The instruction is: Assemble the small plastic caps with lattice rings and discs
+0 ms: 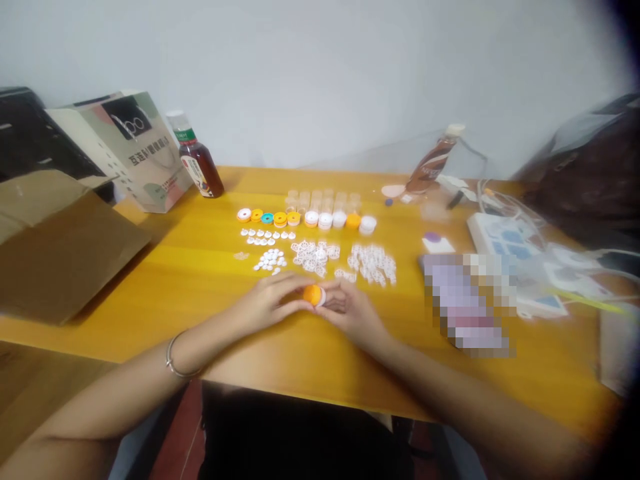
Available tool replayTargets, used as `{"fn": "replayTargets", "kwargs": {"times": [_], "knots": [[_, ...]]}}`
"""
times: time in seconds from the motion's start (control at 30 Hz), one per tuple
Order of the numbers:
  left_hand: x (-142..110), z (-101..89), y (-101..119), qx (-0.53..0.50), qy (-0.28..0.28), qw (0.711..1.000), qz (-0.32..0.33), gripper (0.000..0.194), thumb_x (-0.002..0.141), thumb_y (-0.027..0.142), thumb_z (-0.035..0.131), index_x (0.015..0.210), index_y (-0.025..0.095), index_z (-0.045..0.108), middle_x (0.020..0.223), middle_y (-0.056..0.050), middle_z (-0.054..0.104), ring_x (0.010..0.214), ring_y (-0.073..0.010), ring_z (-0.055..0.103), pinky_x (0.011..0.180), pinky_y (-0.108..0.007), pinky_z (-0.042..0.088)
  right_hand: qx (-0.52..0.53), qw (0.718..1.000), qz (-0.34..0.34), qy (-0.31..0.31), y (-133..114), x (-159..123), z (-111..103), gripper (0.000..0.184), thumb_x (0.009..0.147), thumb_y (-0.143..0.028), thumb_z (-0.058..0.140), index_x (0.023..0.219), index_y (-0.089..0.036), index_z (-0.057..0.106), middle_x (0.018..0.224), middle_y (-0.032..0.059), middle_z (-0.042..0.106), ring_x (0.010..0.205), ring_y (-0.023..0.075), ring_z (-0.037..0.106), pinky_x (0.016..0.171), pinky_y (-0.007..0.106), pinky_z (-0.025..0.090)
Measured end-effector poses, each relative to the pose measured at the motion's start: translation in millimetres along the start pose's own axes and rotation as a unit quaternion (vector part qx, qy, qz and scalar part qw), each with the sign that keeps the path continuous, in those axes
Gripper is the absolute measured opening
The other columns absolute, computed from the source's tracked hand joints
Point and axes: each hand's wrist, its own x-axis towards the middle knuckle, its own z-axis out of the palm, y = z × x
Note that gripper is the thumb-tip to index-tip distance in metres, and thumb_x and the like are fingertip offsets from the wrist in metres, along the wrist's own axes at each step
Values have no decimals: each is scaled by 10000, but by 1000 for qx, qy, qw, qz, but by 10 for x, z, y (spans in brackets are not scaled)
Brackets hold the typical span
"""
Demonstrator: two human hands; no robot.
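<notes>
head view: the short round orange-and-white plastic piece (313,295) sits just below the centre of the frame, between two bare hands. the left hand (267,298) has its thumb and fingertips pinched on the orange side, parted only by the piece itself; the right hand (356,312) pinches the white side just as narrowly. whether the piece touches the wood below it, i cannot tell.

to handle it well, i'd keep the two pinches level and facing each other, press evenly, and use the tips only so the rim can be seen; lopsided pressure could tilt it or make it slip.

the front edge of the yellow-brown wooden table (300,357) runs across the lower frame beneath both forearms. wood shows between the forearms, so small moves toward the bottom middle should have room. forward is tighter: small white round discs (270,260), a heap of white openwork plastic pieces (315,257) and a second white heap (373,264) lie just beyond the fingers, and a nudge could scatter them. at the left, the brown cardboard box (65,267) stands well apart from the left hand.
</notes>
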Motion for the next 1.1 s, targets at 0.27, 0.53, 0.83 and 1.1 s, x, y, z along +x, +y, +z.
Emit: {"fn": "replayTargets", "kwargs": {"times": [0.27, 0.53, 0.83, 1.1], "knots": [[-16, 40, -17, 21, -9, 1000, 21, 349, 848, 310, 529, 1181, 204, 517, 961, -79, 608, 820, -156, 581, 737, -304, 492, -28, 1000, 9, -2, 35, -17, 4, 268, 724, -281, 652, 927, -243, 480, 780, -7, 663, 766, 160, 656, 775, 354, 519], [-12, 26, -5, 39, -28, 998, 38, 366, 863, 293, 506, 1213, 186, 500, 989, -92, 585, 861, -158, 566, 764, -307, 491, 24, 999, 35, -21, 31, 5, 1, 290, 684, -287, 692, 850, -226, 463, 790, 1, 677, 767, 161, 659, 772, 349, 518], [-31, 15, -22, 38, -36, 996, 69, 419, 849, 281, 521, 1252, 185, 458, 1078, -116, 567, 923, -174, 568, 819, -330, 494, 23, 999, 38, -27, -2, -7, 12, 284, 693, -292, 684, 838, -226, 449, 780, -7, 672, 744, 145, 659, 757, 335, 518], [-36, 40, -54, 19, -27, 998, 45, 360, 802, 264, 567, 1148, 170, 538, 1031, -98, 585, 882, -165, 580, 786, -297, 501, -20, 997, 33, -70, -72, 22, -101, 264, 687, -287, 677, 895, -213, 533, 846, 20, 671, 797, 151, 648, 797, 341, 514]]}}
